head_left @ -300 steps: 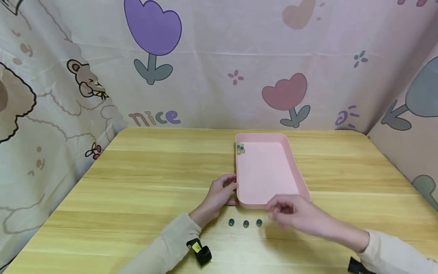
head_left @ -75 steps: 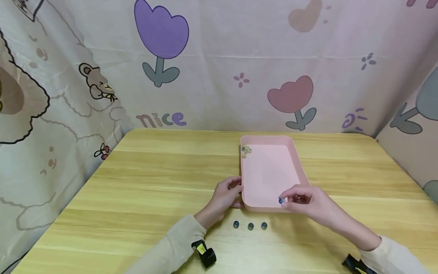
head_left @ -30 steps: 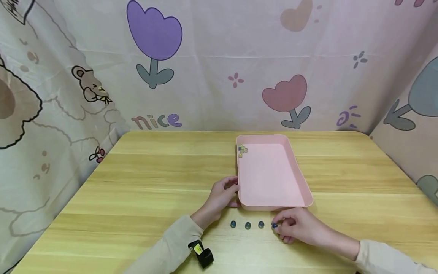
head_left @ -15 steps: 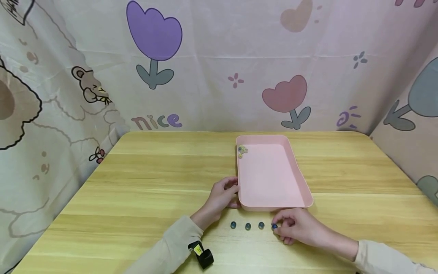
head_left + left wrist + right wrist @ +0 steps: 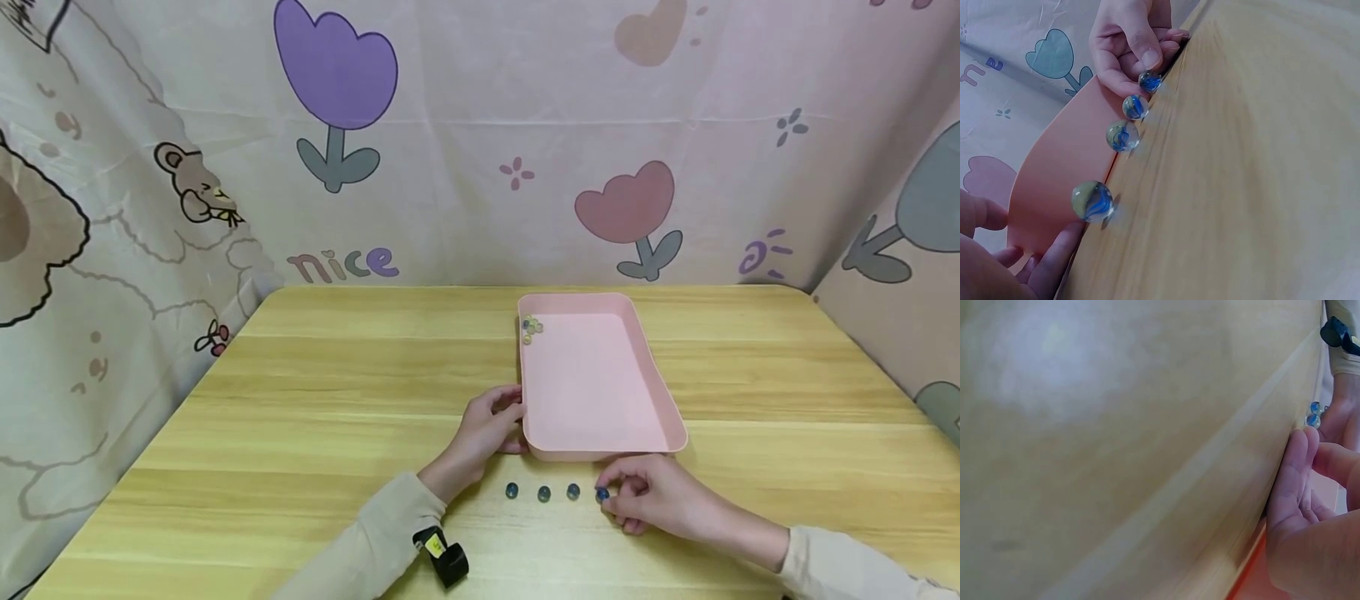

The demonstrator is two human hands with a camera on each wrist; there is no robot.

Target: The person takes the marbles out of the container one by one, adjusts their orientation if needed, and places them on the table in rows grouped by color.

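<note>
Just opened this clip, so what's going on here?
A person's right hand pinches a blue marble at the right end of a row on the wooden table. Three other marbles complete the row. The left hand touches the pink tray, which has a small marble cluster in its far left corner.

The marbles [image 5: 1092, 201] look like clear glass, smooth and glossy, with swirls of colour inside and small glints on their surfaces. The tray [image 5: 592, 383] looks like moulded plastic, smooth and mostly matt. The counter [image 5: 360, 400] shows a streaky wood grain under a smooth, satin finish that throws back a blurred patch of light in the right wrist view; whether it is solid wood or laminate cannot be told. The curtain [image 5: 465, 67] is printed cloth, matt and creased. The sleeves [image 5: 367, 537] are matt cloth, lightly wrinkled. The black camera [image 5: 452, 567] looks like hard plastic.
</note>
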